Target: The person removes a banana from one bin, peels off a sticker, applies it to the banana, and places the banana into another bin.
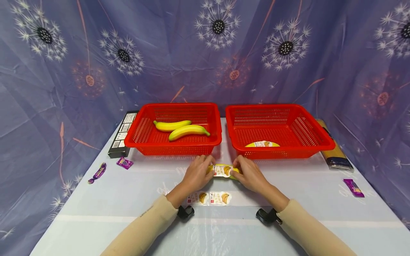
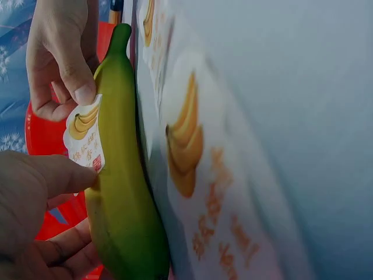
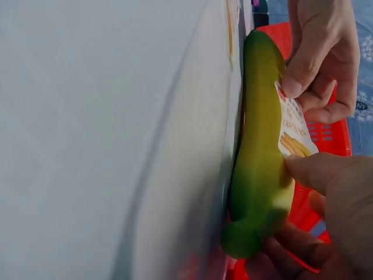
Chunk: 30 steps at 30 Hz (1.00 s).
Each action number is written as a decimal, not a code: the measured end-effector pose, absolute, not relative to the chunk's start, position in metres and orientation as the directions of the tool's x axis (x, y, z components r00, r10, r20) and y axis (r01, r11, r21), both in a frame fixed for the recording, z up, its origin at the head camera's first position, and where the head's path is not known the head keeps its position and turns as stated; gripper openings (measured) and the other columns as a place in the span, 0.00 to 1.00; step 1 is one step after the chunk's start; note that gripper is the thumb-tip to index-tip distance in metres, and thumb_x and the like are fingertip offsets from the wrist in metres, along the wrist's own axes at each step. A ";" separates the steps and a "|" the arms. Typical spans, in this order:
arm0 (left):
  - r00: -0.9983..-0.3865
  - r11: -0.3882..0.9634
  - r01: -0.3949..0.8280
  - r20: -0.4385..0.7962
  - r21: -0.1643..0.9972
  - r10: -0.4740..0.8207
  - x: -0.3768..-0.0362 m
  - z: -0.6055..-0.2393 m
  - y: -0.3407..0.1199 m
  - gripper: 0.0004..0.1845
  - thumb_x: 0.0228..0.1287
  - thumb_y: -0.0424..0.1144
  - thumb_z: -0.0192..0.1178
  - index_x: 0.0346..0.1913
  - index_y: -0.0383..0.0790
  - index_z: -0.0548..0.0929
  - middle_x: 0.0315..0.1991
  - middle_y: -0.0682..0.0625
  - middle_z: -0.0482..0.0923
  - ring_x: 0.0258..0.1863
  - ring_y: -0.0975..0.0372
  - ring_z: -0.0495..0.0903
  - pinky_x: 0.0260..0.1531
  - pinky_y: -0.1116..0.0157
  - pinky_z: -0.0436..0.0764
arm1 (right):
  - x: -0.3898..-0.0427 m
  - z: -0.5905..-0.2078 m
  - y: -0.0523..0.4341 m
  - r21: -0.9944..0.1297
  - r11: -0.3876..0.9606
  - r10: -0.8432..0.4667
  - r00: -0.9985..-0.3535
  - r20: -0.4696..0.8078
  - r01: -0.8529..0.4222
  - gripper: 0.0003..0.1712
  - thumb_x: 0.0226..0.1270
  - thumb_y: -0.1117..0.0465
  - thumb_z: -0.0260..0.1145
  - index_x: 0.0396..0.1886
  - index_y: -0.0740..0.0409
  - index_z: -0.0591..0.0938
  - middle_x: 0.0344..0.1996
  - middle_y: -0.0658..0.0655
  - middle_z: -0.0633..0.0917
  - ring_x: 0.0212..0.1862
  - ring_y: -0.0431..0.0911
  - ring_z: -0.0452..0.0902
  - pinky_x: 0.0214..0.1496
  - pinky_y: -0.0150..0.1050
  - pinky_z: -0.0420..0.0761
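A yellow toy banana (image 2: 125, 151) with green ends lies on the table, in front of the gap between the baskets. Across its side sits a white sticker (image 1: 222, 171) printed with bananas, its far edge standing out past the banana's outline in the wrist views. My left hand (image 1: 198, 173) holds the banana at the left, thumb (image 2: 64, 174) on one end of the sticker and fingers behind. At the right, my right hand (image 1: 251, 174) grips it likewise, its thumb (image 3: 315, 170) on the sticker's other end and fingers round the stem end.
Behind stand two red baskets: the left basket (image 1: 173, 150) holds two plain bananas (image 1: 189, 132), the right basket (image 1: 282, 153) a stickered banana (image 1: 262, 144). A sticker strip (image 1: 221, 198) lies nearer me. Black box (image 1: 123, 135), yellow package (image 1: 336, 156) and purple sweets (image 1: 353, 187) flank the sides.
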<state>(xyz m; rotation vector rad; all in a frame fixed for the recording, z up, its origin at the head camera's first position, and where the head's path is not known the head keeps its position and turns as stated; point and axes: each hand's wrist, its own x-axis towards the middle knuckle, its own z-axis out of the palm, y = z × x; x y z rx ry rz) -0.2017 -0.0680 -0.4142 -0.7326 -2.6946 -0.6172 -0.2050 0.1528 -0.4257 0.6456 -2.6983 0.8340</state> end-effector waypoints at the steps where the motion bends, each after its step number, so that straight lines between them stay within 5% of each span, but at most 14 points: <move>1: -0.825 0.781 0.540 0.383 0.315 0.416 -0.200 -0.414 -0.068 0.13 0.55 0.37 0.65 0.42 0.47 0.74 0.33 0.50 0.75 0.33 0.59 0.71 0.33 0.65 0.69 | -0.204 -0.426 0.153 -0.469 0.735 -0.347 -0.866 0.359 -0.489 0.16 0.53 0.58 0.72 0.36 0.54 0.74 0.27 0.51 0.76 0.30 0.40 0.66 0.33 0.33 0.65; 10: -0.836 0.801 0.520 0.369 0.297 0.407 -0.198 -0.414 -0.065 0.09 0.56 0.37 0.63 0.39 0.49 0.75 0.32 0.50 0.74 0.33 0.58 0.71 0.29 0.66 0.67 | -0.199 -0.424 0.150 -0.414 0.725 -0.393 -0.824 0.409 -0.551 0.09 0.56 0.59 0.70 0.35 0.46 0.79 0.31 0.51 0.79 0.36 0.44 0.70 0.38 0.37 0.67; 30: -0.820 0.801 0.533 0.399 0.272 0.410 -0.197 -0.415 -0.055 0.09 0.55 0.42 0.63 0.41 0.53 0.80 0.36 0.50 0.73 0.38 0.58 0.68 0.31 0.65 0.65 | -0.199 -0.427 0.148 -0.340 0.792 -0.382 -0.846 0.372 -0.507 0.20 0.47 0.56 0.76 0.42 0.47 0.82 0.31 0.52 0.79 0.34 0.43 0.71 0.34 0.37 0.68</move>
